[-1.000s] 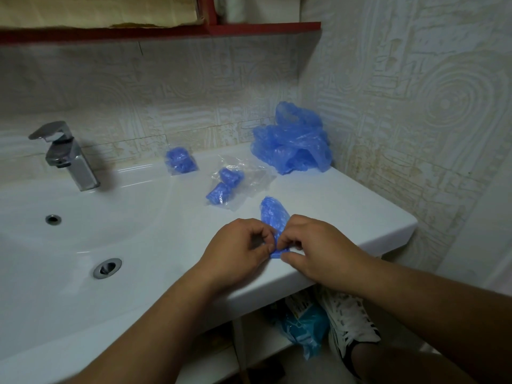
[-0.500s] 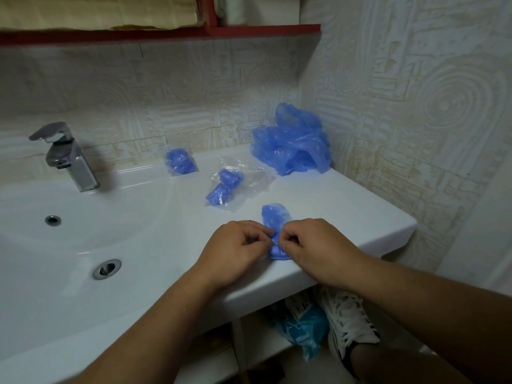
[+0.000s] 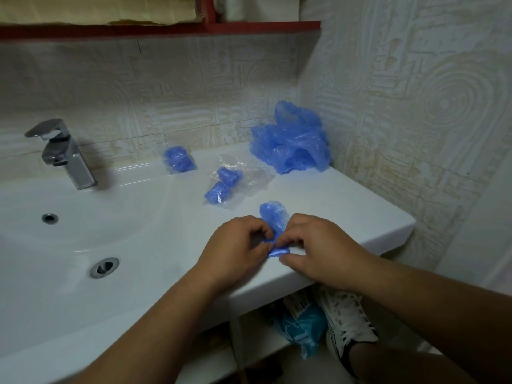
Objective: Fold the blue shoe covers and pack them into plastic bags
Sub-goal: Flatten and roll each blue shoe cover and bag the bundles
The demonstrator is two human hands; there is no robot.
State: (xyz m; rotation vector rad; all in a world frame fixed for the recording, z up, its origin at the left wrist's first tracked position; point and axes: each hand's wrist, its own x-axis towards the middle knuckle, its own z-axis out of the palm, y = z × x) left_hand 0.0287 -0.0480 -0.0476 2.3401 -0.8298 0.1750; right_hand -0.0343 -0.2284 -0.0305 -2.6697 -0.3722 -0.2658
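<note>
A white sink fills the left, with a chrome faucet at its far edge and a drain nearer. A red shelf runs above patterned wall tiles. Below, at near right, a white sneaker sits beside a teal packet.

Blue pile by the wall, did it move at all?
No. The blue pile sits in the same corner of the sink counter, against the wall, as before.

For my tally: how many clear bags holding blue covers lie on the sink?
2: first bag at the back, right of the tap; second bag nearer, beside the loose pile. More may be hidden.
</note>
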